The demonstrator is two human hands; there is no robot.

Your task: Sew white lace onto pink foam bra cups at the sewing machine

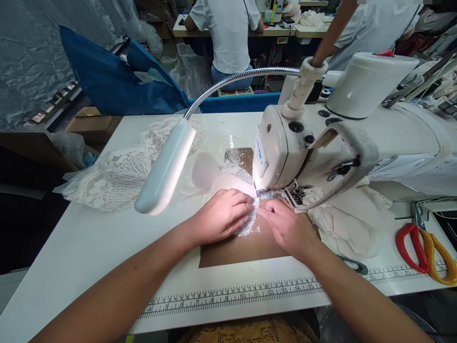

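A pale rounded cup piece with white lace [254, 216] lies under the head of a white sewing machine [273, 147], its edge by the presser foot. My left hand [224, 214] rests over the piece, fingers curled and pressed together on it just left of the needle area. Close in front of the needle, my right hand [289, 226] is closed, with its forefinger and thumb at the piece's right edge. The fingertips partly cover the fabric. Beneath both hands is a brown sheet [243, 252] on the white table [117, 252].
A lamp [166, 166] on a bent metal neck hangs left of the machine. White lace [110, 178] lies at the left, pale fabric pieces [352, 224] at the right. Red-and-yellow-handled scissors [424, 252] rest near a printed ruler [246, 297]. A seated person [230, 35] is beyond the table.
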